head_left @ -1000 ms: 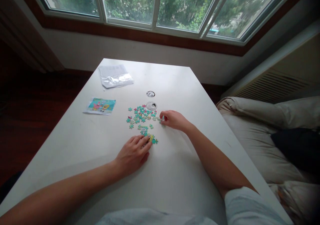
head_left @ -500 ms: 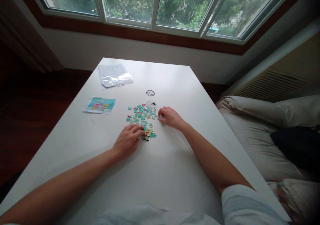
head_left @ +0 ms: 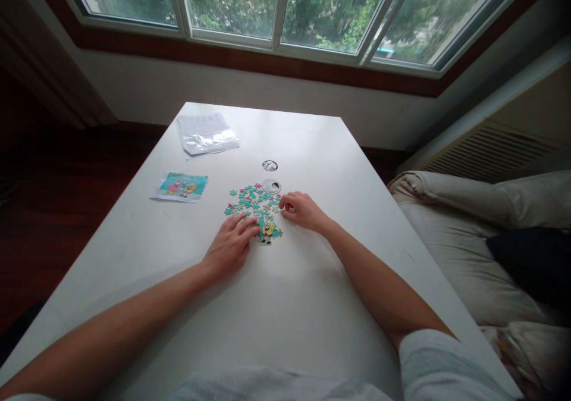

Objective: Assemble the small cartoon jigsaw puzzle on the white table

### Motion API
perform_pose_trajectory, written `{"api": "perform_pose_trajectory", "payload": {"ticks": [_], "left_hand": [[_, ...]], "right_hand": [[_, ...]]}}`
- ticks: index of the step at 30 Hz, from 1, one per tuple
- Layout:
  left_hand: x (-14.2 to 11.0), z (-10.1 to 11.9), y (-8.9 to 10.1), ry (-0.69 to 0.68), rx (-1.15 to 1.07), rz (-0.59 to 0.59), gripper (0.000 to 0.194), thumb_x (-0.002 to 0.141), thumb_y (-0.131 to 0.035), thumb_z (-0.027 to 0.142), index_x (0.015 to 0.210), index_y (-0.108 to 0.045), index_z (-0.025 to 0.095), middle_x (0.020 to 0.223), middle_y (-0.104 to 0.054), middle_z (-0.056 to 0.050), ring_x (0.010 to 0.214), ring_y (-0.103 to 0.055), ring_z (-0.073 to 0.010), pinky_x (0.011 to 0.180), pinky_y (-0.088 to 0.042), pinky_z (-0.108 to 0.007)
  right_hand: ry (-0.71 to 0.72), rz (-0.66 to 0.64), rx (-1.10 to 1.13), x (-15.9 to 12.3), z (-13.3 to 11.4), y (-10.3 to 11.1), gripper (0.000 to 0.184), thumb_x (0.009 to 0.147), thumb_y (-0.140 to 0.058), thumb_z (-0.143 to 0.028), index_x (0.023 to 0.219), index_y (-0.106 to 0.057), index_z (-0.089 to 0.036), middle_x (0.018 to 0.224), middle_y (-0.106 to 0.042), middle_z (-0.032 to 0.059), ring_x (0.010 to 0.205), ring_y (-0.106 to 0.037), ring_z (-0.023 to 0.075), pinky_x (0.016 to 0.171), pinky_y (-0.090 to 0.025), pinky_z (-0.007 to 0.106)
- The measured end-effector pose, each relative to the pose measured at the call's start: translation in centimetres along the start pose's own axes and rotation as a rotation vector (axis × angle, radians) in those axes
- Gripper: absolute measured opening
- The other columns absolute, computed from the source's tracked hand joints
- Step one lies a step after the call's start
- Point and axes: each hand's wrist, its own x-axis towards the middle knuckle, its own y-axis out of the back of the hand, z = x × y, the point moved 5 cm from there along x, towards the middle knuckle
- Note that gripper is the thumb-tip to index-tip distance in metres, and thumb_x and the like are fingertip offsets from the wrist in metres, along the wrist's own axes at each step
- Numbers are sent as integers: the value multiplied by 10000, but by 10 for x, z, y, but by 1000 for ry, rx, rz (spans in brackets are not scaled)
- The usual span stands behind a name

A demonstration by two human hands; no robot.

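A scatter of small teal and pink puzzle pieces lies on the white table. Just in front of them sits a joined cluster with a yellow cartoon figure. My left hand lies flat on the table, fingers stretched out, fingertips touching the left edge of that cluster. My right hand rests at the right side of the loose pieces with its fingers curled in a pinch; what they hold is too small to make out.
A cartoon picture card lies left of the pieces. A clear plastic bag is at the far left. Two round cable holes sit behind the pieces. A sofa with cushions stands right of the table.
My left hand slid forward and left, from over the joined cluster to its left edge. My right hand drew slightly nearer the loose pieces. The view shifted a little.
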Motion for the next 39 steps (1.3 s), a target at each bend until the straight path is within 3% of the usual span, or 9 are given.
{"api": "perform_pose_trajectory", "payload": {"ticks": [5, 16, 29, 36, 39], "left_hand": [[-1, 2, 0, -6, -19, 15, 399, 948, -479, 125, 1293, -632, 256, 1437, -567, -51, 1392, -425, -264, 1186, -360, -507], [-1, 3, -1, -17, -26, -1, 411, 921, -518, 141, 1305, -614, 249, 1443, -556, -67, 1402, -414, -277, 1189, -350, -526], [-1, 2, -3, -13, 3, -23, 409, 929, -530, 189, 1329, -591, 251, 1463, -534, -69, 1409, -401, -286, 1192, -331, -520], [0, 3, 0, -8, -36, -18, 407, 934, -537, 199, 1335, -586, 254, 1456, -544, -67, 1402, -416, -273, 1193, -323, -510], [3, -4, 7, 26, -96, 43, 424, 951, -518, 200, 1371, -556, 250, 1436, -568, -54, 1375, -454, -247, 1194, -331, -484]], "right_hand": [[92, 21, 41, 1, -15, -10, 204, 915, -651, -231, 1111, -704, -239, 926, -684, 30, 906, -565, 185, 853, -368, 301], [144, -5, -16, 1, -24, -19, 248, 928, -655, -236, 1164, -718, -280, 997, -650, 45, 939, -550, 191, 865, -386, 303], [142, -9, 62, 4, -20, -21, 148, 914, -684, -297, 1039, -696, -220, 943, -625, 33, 922, -535, 192, 866, -389, 299], [140, 43, 58, 3, -18, -21, 160, 907, -693, -308, 1041, -688, -221, 1065, -661, 62, 1037, -556, 220, 938, -394, 347], [179, 68, 69, 0, -28, -14, 160, 918, -679, -317, 1048, -684, -225, 1105, -669, 72, 1085, -556, 233, 967, -389, 371]]}}
